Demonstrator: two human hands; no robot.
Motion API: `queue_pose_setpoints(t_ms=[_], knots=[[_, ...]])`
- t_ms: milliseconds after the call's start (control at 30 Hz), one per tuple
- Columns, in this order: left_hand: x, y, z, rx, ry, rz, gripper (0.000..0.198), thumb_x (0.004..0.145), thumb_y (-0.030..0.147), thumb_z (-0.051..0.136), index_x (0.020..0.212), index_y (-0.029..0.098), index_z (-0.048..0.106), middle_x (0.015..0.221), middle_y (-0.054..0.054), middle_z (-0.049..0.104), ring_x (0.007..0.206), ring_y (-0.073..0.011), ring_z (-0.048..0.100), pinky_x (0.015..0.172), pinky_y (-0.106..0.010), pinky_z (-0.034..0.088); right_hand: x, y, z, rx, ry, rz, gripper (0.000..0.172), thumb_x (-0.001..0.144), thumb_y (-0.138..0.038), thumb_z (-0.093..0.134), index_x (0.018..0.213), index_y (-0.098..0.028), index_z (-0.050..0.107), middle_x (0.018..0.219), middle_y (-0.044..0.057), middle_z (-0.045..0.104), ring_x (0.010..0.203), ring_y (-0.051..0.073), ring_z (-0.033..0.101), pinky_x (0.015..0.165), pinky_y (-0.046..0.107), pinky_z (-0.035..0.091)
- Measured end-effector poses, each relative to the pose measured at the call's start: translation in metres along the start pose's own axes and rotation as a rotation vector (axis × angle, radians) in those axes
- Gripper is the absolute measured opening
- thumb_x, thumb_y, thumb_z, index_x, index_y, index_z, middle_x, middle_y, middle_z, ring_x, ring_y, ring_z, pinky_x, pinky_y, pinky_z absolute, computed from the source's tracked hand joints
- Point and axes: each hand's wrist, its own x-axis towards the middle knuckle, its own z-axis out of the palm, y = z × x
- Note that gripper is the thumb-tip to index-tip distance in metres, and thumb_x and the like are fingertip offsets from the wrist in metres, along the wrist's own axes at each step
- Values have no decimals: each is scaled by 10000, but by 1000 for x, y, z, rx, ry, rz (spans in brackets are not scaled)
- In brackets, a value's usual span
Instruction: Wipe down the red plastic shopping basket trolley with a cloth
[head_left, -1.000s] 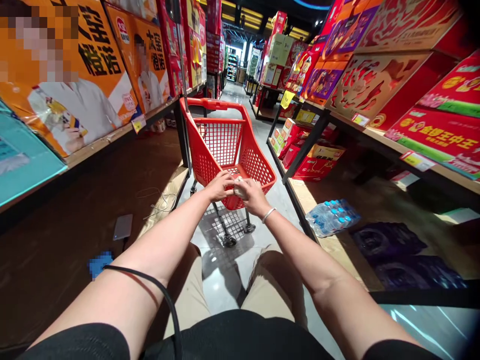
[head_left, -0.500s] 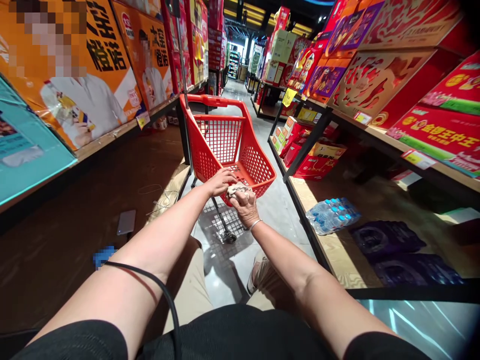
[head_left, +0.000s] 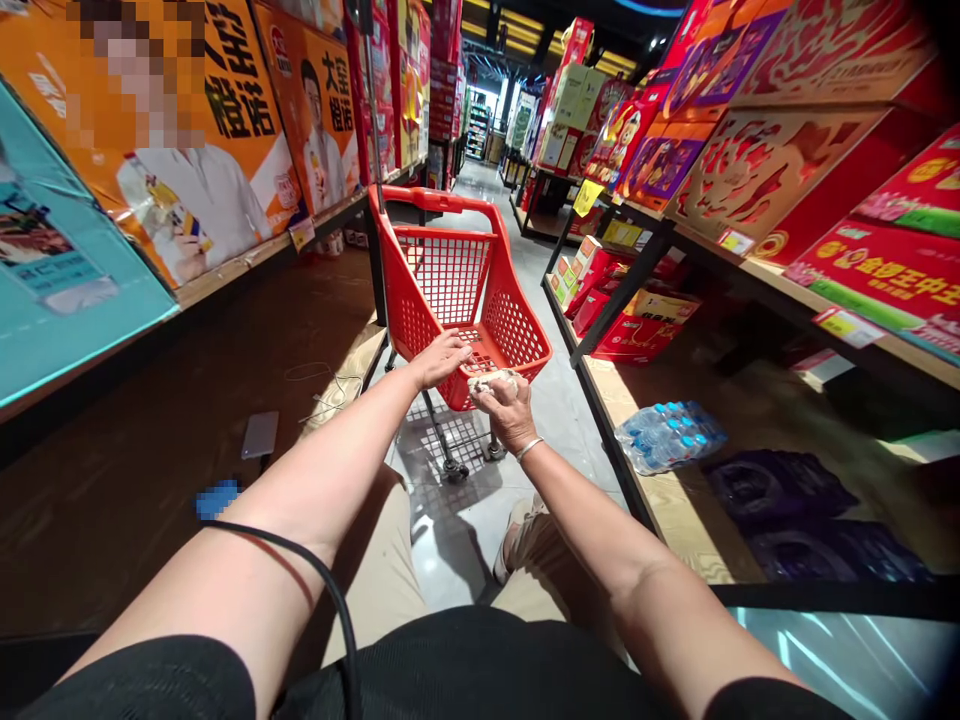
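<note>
A small red plastic shopping cart [head_left: 450, 290] stands in the aisle in front of me, its basket holding nothing that I can see. My left hand [head_left: 441, 358] rests on the near rim of the basket, fingers curled over the edge. My right hand [head_left: 506, 404] is closed on a crumpled whitish cloth [head_left: 491, 381], pressed against the basket's near lower edge. A bracelet sits on my right wrist. A black cord crosses my left upper arm.
Shelves with large orange and red gift boxes [head_left: 757, 150] line both sides of the aisle. A pack of water bottles [head_left: 667, 435] lies on the low right shelf. A flat grey device [head_left: 259, 435] and cables lie on the low left shelf.
My right hand with the cloth has shifted from the rim's middle down and to the right along the basket's near edge. My left hand stays on the rim. The view moved slightly.
</note>
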Motion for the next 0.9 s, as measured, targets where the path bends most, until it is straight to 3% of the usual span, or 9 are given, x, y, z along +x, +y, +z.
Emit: queue_pose_setpoints(t_ms=[167, 233, 300, 400, 500, 600, 733, 800, 900], knots=[[-6, 1, -2, 1, 1, -19, 671, 1029, 521, 184, 1083, 184, 762, 1357, -56, 626, 1534, -240, 256, 1315, -374, 140, -29, -8, 27, 23, -322, 55, 343, 967, -164, 567, 1148, -402, 736, 1303, 28, 587, 1189, 257, 384, 968, 384, 359], [-9, 1, -4, 4, -8, -6, 689, 1034, 520, 157, 1066, 192, 762, 1331, -49, 640, 1519, -221, 288, 1315, -351, 125, -34, -9, 27, 57, -359, 51, 349, 955, -152, 572, 1140, -393, 744, 1295, 32, 591, 1151, 248, 403, 925, 367, 374], [-11, 0, -6, 10, -6, 7, 695, 1041, 506, 141, 1025, 196, 763, 1297, -47, 652, 1503, -201, 316, 1318, -341, 90, -27, -4, 14, 93, -261, 16, 325, 958, -170, 570, 1111, -382, 762, 1258, 38, 601, 1155, 249, 409, 969, 382, 375], [-14, -4, -8, 22, 21, 0, 674, 1049, 478, 157, 986, 184, 760, 1285, -58, 648, 1512, -201, 291, 1323, -363, 52, -3, 16, -16, 125, -3, 9, 305, 956, -195, 564, 1101, -360, 776, 1210, 55, 596, 1208, 273, 414, 1062, 433, 362], [-16, -8, -10, 42, 17, -8, 634, 1047, 483, 215, 986, 189, 774, 1290, -55, 643, 1526, -222, 264, 1327, -396, 22, 21, 38, -39, 125, 180, 179, 365, 906, -169, 560, 1182, -311, 752, 1238, 86, 561, 1186, 292, 444, 1039, 469, 401], [-19, -3, -8, 84, 2, -48, 590, 1029, 518, 286, 1050, 208, 787, 1359, -57, 610, 1562, -275, 171, 1324, -455, 26, 36, 33, -41, 148, 175, 354, 431, 830, -136, 578, 1213, -267, 728, 1266, 108, 545, 1133, 289, 454, 970, 449, 432], [-22, 23, 5, 225, 15, -136, 584, 1004, 598, 318, 1159, 245, 755, 1492, -68, 537, 1575, -371, 99, 1257, -666, -13, 53, -3, -36, 219, -12, 195, 530, 792, -69, 574, 1279, -251, 678, 1272, 108, 564, 1126, 276, 457, 973, 419, 404], [-23, 36, 12, 288, 30, -144, 602, 1009, 609, 294, 1196, 235, 726, 1476, -92, 565, 1545, -380, 217, 1218, -717, -60, 63, -8, -38, 229, -95, 91, 529, 825, -68, 560, 1320, -233, 646, 1260, 112, 571, 1088, 258, 468, 958, 400, 399], [-25, 46, 12, 315, -17, -135, 661, 1022, 615, 226, 1155, 198, 721, 1256, -119, 710, 1366, -336, 498, 1221, -693, -67, 72, 18, -47, 150, -167, 67, 421, 878, -107, 568, 1261, -240, 680, 1252, 117, 575, 1046, 256, 454, 905, 383, 389]])
